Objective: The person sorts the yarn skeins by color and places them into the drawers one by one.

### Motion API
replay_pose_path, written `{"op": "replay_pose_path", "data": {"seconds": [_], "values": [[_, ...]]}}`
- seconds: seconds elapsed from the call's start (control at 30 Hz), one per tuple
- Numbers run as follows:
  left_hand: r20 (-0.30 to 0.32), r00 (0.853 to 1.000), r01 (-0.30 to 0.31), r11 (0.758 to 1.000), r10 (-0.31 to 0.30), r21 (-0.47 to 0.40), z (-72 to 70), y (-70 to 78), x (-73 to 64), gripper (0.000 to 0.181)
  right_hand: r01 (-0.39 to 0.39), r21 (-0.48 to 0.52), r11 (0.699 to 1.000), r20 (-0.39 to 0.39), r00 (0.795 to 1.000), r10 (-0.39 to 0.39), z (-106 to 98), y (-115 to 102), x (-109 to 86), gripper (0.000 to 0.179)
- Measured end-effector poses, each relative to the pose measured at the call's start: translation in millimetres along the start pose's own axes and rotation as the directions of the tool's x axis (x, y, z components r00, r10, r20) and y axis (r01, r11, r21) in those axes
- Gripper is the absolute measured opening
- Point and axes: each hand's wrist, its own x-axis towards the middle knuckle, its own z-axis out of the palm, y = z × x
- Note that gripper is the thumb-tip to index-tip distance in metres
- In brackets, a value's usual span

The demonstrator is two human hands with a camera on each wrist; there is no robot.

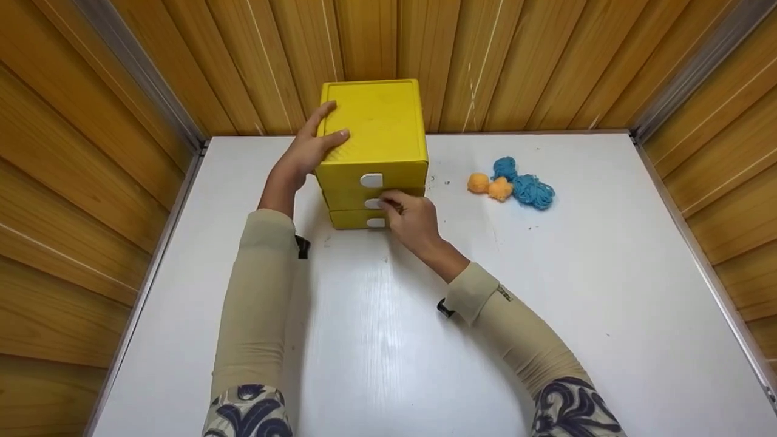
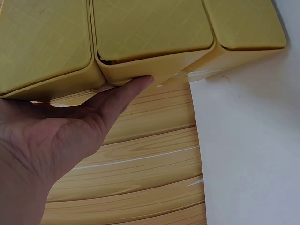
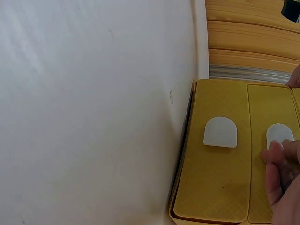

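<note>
A small yellow chest of three stacked drawers stands against the back wall, each drawer front bearing a white rounded tab. My left hand braces its left side, with fingers reaching onto the top edge. In the left wrist view, that hand lies along the chest's side with fingers extended. At the front, my right hand pinches the tab of the middle drawer between thumb and fingers. Up close in the right wrist view, the fingertips meet the lower edge of this middle tab. The drawers look pushed in.
Right of the chest on the white table lie two orange yarn balls and two blue yarn bundles, close together. Wood-patterned panels enclose the table at the back and both sides.
</note>
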Motion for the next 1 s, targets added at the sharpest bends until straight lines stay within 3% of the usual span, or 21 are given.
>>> {"op": "replay_pose_path", "data": {"seconds": [0.43,1.0], "values": [[-0.001,1.000,-0.006,1.000,0.006,0.004,-0.1,0.7,-0.6,0.075,0.066,0.009,0.998,0.023,0.998,-0.067,-3.4,-2.1,-8.2,0.011],[-0.002,1.000,-0.007,1.000,0.007,-0.019,-4.2,-2.0,-1.4,0.075,0.089,-0.027,0.996,0.056,0.995,-0.087,-8.5,-17.5,-33.6,0.008]]}}
